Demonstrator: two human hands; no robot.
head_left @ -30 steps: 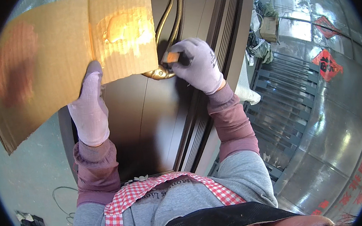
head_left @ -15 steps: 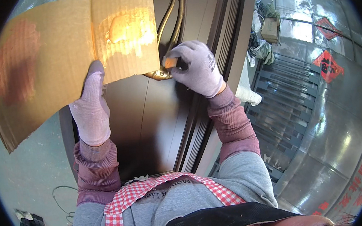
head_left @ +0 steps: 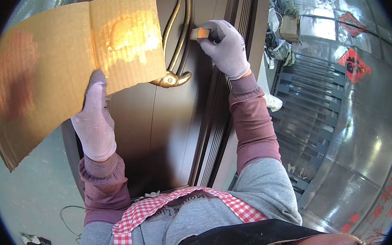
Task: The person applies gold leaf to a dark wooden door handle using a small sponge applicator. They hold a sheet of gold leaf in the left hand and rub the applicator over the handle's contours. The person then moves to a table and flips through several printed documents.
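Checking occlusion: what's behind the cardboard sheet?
Behind the cardboard sheet held by the left hand: the dark door and part of the brass handle. The rest is covered.

hands (head_left: 94, 122): pale knit gloves | sleeves: maroon ribbed | apron: red-checked straps

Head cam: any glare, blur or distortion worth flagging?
Head view: strong fisheye, the dark door edges bow and a black rim frames the picture; sunlight glares on the shiny blob on the cardboard and the metal shutter; both gloved hands, left and right, look sharp.
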